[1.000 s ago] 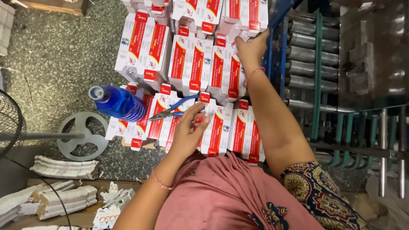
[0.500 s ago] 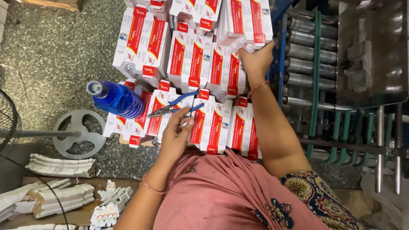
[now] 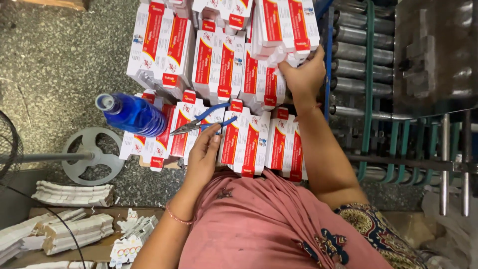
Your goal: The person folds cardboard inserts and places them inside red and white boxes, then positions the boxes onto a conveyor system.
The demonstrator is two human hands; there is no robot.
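Head view. Speckled grey floor [image 3: 59, 65] at left; a steel roller conveyor [image 3: 356, 65] in a blue-green frame at right. Between them, rows of white cartons with red label panels [image 3: 219, 65] cover the centre, far to near. A blue liquid bottle [image 3: 132, 113] lies on the left cartons, beside blue-handled pliers [image 3: 201, 119]. Left hand [image 3: 201, 159], fingers loosely curled, touches the pliers' handles without clasping them. Right hand [image 3: 303, 74] grasps a carton bundle [image 3: 284, 30] at far right. Flattened white carton stacks [image 3: 74, 194] lie near left.

Left hand [image 3: 201, 159] low, fingers curled; right hand [image 3: 302, 74] extended forward, gripping.
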